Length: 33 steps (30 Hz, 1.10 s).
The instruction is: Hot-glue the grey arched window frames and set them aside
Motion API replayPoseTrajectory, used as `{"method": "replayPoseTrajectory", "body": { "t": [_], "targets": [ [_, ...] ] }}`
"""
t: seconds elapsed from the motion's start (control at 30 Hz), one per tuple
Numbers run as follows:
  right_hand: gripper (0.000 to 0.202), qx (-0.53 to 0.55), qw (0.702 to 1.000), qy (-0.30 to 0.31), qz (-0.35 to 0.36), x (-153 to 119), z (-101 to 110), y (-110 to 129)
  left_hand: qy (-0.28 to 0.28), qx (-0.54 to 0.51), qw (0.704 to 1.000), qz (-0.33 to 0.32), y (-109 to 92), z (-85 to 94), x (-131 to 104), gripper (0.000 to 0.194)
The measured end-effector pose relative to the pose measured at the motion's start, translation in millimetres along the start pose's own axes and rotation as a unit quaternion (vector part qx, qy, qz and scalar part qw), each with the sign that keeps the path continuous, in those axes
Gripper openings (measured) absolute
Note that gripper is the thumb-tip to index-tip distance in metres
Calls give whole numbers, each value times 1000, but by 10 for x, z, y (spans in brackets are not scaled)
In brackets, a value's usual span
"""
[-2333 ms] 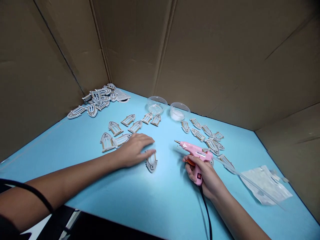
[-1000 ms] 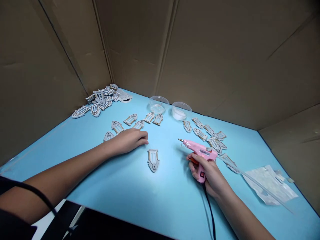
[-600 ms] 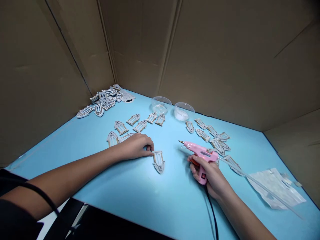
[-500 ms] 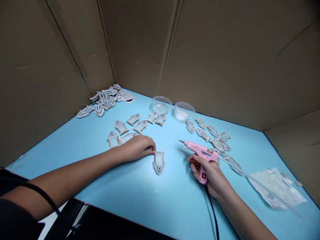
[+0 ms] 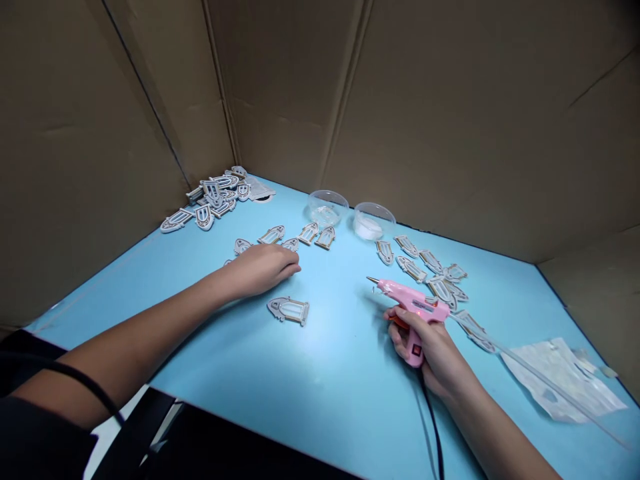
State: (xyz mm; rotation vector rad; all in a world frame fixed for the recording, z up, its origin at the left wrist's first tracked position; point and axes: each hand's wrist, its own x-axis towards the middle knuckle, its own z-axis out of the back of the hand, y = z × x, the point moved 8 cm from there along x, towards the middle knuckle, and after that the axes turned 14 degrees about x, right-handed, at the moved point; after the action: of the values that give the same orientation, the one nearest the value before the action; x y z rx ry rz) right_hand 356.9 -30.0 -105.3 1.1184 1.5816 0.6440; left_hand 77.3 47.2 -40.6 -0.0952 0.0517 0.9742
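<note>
A pink glue gun [image 5: 416,303] is gripped in my right hand [image 5: 425,340], its metal tip pointing up and left over the blue table. My left hand [image 5: 265,269] is over a group of arched window-shaped pieces, hiding some of them; its fingers are together, and whatever they hold, if anything, is hidden. One arched piece [image 5: 289,311] lies alone on the table just below my left hand, not touched by it, its pointed end to the left.
Several arched pieces lie in a pile [image 5: 215,197] at the back left and in a group [image 5: 440,283] right of centre. Two clear bowls [image 5: 327,208] stand at the back. A plastic bag [image 5: 563,380] lies at the right. Cardboard walls [image 5: 425,100] rise behind.
My left hand has let go of the single piece and moved up and left, over the group. That piece has turned and now lies further left. The glue gun stays in my right hand.
</note>
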Motion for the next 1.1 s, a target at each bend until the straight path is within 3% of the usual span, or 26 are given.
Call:
{"method": "replayPoseTrajectory", "body": {
  "t": [0.1,0.23,0.3,0.43,0.57,0.63,0.73,0.83,0.9,0.97,1.1],
  "targets": [
    [44,-1,1000,0,-2,-8,-5,5,38,-38,999,2,105,69,-71,15],
    [44,-9,1000,0,-5,-18,2,4,177,-114,977,-44,76,-118,-170,56],
    [44,-10,1000,0,-8,-17,7,-3,209,-100,971,-59,26,-213,-187,63],
    [46,-5,1000,0,-9,-11,-2,-5,177,-44,982,-51,-124,-271,-127,41],
    [50,-4,1000,-12,-2,-18,-26,21,98,-5,995,-36,-264,-140,-75,51],
    [52,-6,1000,-15,0,-26,-44,35,74,10,996,-43,-294,-73,-77,41],
    [51,-6,1000,-17,1,-34,-64,47,78,3,993,-84,-342,-77,-108,25],
    [50,-5,1000,-16,1,-35,-68,48,40,-34,985,-165,-480,-114,-147,14],
    [50,-5,1000,-15,1,-35,-61,47,12,-58,977,-207,-570,-183,-150,41],
    [49,-1,1000,-13,3,-35,-53,49,2,-57,978,-201,-579,-294,-72,58],
    [47,5,1000,-1,14,-28,-48,56,-39,31,996,-75,-316,-373,326,66]
  ]
}}
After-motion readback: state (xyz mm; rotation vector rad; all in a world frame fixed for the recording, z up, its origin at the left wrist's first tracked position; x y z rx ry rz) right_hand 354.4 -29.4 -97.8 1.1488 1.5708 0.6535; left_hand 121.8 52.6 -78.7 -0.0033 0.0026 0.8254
